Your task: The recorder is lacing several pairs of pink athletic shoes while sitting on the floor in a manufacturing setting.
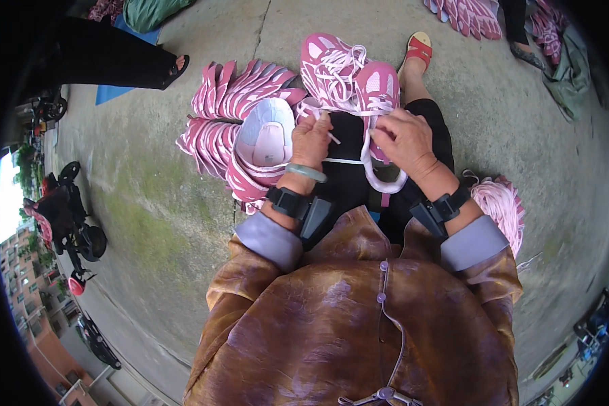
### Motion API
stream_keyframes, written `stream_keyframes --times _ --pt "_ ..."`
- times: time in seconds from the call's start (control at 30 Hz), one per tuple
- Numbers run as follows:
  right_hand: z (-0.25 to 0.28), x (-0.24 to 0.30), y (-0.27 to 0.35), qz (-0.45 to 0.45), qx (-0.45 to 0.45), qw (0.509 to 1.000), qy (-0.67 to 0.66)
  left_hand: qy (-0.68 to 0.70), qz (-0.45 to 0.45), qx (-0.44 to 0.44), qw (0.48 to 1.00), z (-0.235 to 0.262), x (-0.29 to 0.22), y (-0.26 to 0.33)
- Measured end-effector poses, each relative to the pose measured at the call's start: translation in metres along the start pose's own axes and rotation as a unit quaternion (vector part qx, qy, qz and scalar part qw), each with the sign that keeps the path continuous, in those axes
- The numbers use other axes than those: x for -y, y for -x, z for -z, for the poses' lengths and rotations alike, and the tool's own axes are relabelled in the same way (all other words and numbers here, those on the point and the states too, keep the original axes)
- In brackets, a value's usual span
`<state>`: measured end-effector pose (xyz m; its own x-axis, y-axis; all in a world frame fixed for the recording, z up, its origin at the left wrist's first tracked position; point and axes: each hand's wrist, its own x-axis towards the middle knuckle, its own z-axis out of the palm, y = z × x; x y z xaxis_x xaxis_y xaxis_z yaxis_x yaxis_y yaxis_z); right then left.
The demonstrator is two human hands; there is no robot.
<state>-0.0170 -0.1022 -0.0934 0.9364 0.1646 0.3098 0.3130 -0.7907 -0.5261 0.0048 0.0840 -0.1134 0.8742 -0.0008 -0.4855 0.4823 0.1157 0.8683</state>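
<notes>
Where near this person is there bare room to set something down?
Concrete floor shows bare on the left, between the motorbike and the stacked pink uppers, and on the right, between the pink bundle and the grey-green cloth. The lap is crowded: left hand and right hand sit among laced uppers.

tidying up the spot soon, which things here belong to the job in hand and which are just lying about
In the job:
pale lace, in the left hand
pink shoe upper, at the right hand
stack of pink uppers, likely

Apparently not:
motorbike
black car
blue sheet
green cloth
</notes>
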Motion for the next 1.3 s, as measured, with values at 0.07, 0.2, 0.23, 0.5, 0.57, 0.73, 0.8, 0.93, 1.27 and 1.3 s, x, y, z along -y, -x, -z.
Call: stream_keyframes --times 0.07,0.2,0.23,0.5,0.57,0.73,0.8,0.93,1.27,1.3 --pt "-0.003 0.006 -0.003 -0.026 0.061 0.997 0.029 0.024 0.001 -0.006 1.000 -0.017 -0.002 -0.002" --pt "-0.011 0.015 -0.010 -0.156 0.190 0.967 0.061 0.037 -0.033 0.041 0.998 -0.025 0.003 -0.012" --pt "-0.017 0.011 -0.007 -0.136 0.140 0.977 0.082 0.039 -0.025 0.046 0.998 -0.029 0.003 -0.014" --pt "-0.025 0.000 -0.003 -0.217 0.147 0.964 -0.052 0.042 -0.018 0.059 0.997 -0.043 0.012 -0.022" --pt "-0.027 -0.003 -0.001 -0.232 0.144 0.959 -0.081 0.055 -0.017 0.052 0.997 -0.048 0.014 -0.025" --pt "-0.029 -0.007 0.001 -0.272 0.145 0.932 -0.192 0.039 -0.069 0.028 0.996 -0.052 0.020 -0.033" --pt "-0.029 -0.008 0.001 -0.268 0.146 0.933 -0.191 0.052 -0.068 0.027 0.996 -0.053 0.021 -0.033" --pt "-0.028 -0.007 0.001 -0.269 0.144 0.929 -0.211 0.054 -0.085 0.029 0.995 -0.054 0.024 -0.035" --pt "-0.028 -0.008 0.002 -0.254 0.138 0.937 -0.194 -0.236 -0.327 -0.046 0.914 -0.052 0.017 -0.026" --pt "-0.028 -0.007 0.003 -0.256 0.139 0.936 -0.199 -0.239 -0.327 -0.039 0.913 -0.051 0.017 -0.026"
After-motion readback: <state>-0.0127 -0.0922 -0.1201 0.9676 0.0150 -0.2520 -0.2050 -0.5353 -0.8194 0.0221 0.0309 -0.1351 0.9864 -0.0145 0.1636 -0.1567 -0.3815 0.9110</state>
